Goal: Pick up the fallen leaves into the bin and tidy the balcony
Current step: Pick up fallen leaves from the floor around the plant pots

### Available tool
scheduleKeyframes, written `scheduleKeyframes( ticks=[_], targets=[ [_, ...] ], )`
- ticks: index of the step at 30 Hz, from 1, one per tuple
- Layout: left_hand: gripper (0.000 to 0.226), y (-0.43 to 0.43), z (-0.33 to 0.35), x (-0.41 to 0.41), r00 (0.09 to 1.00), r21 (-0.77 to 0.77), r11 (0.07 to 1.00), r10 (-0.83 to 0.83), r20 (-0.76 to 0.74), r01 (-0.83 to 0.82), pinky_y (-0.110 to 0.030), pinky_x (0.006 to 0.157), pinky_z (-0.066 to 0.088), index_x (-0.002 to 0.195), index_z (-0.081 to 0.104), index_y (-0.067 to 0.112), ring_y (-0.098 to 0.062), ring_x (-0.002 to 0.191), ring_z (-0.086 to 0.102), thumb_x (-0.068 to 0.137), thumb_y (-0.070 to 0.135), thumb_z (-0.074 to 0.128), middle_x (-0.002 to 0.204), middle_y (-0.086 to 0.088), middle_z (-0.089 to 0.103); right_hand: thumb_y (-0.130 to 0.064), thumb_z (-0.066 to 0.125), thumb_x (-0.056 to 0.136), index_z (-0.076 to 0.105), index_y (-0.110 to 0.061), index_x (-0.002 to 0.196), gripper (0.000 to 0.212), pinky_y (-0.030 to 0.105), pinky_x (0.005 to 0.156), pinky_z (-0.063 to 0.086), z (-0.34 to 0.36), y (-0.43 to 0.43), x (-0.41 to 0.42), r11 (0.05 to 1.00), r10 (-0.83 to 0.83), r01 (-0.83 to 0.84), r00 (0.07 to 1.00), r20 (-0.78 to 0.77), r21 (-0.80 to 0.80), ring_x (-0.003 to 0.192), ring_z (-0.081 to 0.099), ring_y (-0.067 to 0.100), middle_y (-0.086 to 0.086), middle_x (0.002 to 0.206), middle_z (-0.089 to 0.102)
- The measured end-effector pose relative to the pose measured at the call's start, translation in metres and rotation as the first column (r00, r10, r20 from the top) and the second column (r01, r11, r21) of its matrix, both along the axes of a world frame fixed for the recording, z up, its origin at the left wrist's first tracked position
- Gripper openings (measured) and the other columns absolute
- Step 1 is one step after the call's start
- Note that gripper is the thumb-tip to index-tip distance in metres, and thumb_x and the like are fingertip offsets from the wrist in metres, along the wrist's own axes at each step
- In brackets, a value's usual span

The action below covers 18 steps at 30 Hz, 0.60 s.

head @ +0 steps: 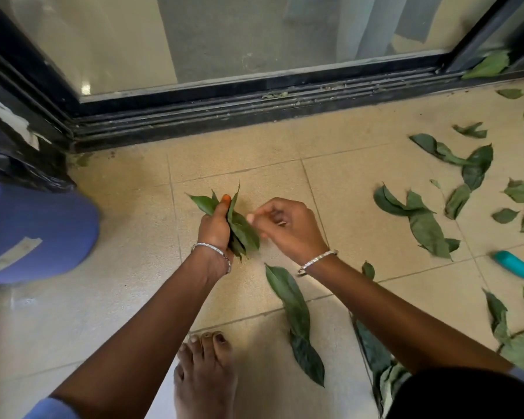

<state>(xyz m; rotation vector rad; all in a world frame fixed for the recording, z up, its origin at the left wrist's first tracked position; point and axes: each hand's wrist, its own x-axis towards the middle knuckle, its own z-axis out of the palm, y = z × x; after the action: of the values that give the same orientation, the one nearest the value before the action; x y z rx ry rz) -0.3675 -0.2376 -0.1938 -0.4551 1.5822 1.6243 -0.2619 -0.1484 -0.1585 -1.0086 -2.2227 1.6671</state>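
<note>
Left hand (214, 228) clamps a bunch of green fallen leaves (239, 229) for one trip to the blue plastic bin (28, 234) at left — right hand (288, 226), loosely curled, seemingly empty — many leaves scattered right.

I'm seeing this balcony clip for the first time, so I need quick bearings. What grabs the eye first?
At centre, the left hand clutches a bunch of green leaves, with the right hand beside it, fingers curled and apparently empty. More loose leaves litter the tan tiles to the right. A blue bin lined with a black bag sits at the left edge.
</note>
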Motion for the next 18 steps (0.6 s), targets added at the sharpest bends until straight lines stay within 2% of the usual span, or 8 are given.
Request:
scheduleKeyframes(
  ticks=[2,3,5,7,9,12,15,18],
  targets=[
    [0.028,-0.002,-0.001,-0.002,0.998,0.037,0.998,0.048,0.032,-0.049,-0.034,0.068,0.057,0.091,0.063,0.011,-0.021,0.070,0.068,0.098,0.037,0.055,0.067,-0.004,0.069,-0.022,0.077,0.081,0.067,-0.016,0.088,0.014,0.013,0.064,0.048,-0.013,0.005,0.023,0.989,-0.045,0.035,0.997,0.067,0.143,0.069,0.061,0.000,-0.008,0.079,0.068],
    [0.027,-0.001,-0.002,-0.002,0.996,0.064,0.995,0.071,0.052,-0.074,-0.034,0.068,0.058,0.096,0.061,0.011,-0.020,0.071,0.069,0.100,0.037,0.053,0.065,-0.003,0.068,-0.024,0.077,0.081,0.064,-0.018,0.090,0.017,0.015,0.066,0.047,-0.022,0.004,0.037,0.979,-0.049,0.020,0.989,0.138,0.204,0.071,0.060,0.000,-0.009,0.082,0.066],
    [0.027,0.000,0.000,-0.002,0.988,0.121,0.984,0.116,0.106,-0.129,-0.039,0.074,0.058,0.097,0.057,0.011,-0.020,0.064,0.069,0.100,0.037,0.051,0.058,-0.003,0.061,-0.038,0.076,0.078,0.060,-0.022,0.102,0.033,0.021,0.073,0.048,-0.042,-0.010,0.066,0.955,-0.010,-0.089,0.943,0.333,0.283,0.083,0.057,0.004,-0.010,0.094,0.061],
    [0.033,0.001,0.003,0.000,0.978,0.142,0.975,0.147,0.149,-0.168,-0.036,0.066,0.059,0.084,0.053,0.012,-0.015,0.048,0.055,0.099,0.040,0.053,0.051,0.000,0.047,-0.050,0.073,0.076,0.054,-0.025,0.115,0.050,0.027,0.080,0.048,-0.060,-0.031,0.092,0.910,0.033,-0.224,0.878,0.477,0.350,0.095,0.050,0.009,-0.008,0.106,0.053],
    [0.038,0.002,0.006,0.003,0.983,0.123,0.981,0.133,0.130,-0.149,-0.025,0.048,0.049,0.076,0.047,0.014,-0.011,0.039,0.039,0.098,0.045,0.053,0.047,0.003,0.038,-0.048,0.071,0.079,0.053,-0.023,0.117,0.049,0.030,0.079,0.047,-0.072,-0.049,0.105,0.899,0.031,-0.226,0.887,0.461,0.375,0.098,0.048,0.014,-0.004,0.109,0.051],
    [0.043,0.003,0.017,0.004,0.990,0.095,0.989,0.102,0.099,-0.111,-0.020,0.040,0.033,0.072,0.042,0.017,-0.009,0.037,0.028,0.095,0.052,0.054,0.047,0.005,0.030,-0.035,0.070,0.085,0.062,-0.017,0.105,0.028,0.029,0.072,0.044,-0.073,-0.050,0.101,0.935,0.032,-0.179,0.903,0.429,0.306,0.088,0.057,0.017,-0.002,0.095,0.062],
    [0.052,0.000,0.042,0.001,0.985,0.113,0.992,0.039,0.168,-0.058,-0.022,0.041,0.027,0.064,0.037,0.022,-0.011,0.041,0.023,0.083,0.063,0.063,0.051,0.005,0.024,-0.023,0.081,0.077,0.061,-0.019,0.081,0.020,0.011,0.055,0.038,-0.049,-0.026,0.087,0.963,-0.165,0.075,0.925,0.344,0.259,0.060,0.052,0.006,-0.012,0.067,0.056],
    [0.048,0.000,0.083,-0.003,0.986,0.164,0.985,-0.071,0.152,0.046,-0.025,0.047,0.025,0.065,0.042,0.024,-0.012,0.047,0.019,0.073,0.059,0.074,0.059,0.003,0.019,-0.024,0.089,0.067,0.060,-0.019,0.076,0.031,0.007,0.054,0.038,-0.006,0.016,0.075,0.904,-0.419,0.381,0.879,0.227,0.196,0.059,0.054,0.007,-0.010,0.066,0.057]
  ],
)
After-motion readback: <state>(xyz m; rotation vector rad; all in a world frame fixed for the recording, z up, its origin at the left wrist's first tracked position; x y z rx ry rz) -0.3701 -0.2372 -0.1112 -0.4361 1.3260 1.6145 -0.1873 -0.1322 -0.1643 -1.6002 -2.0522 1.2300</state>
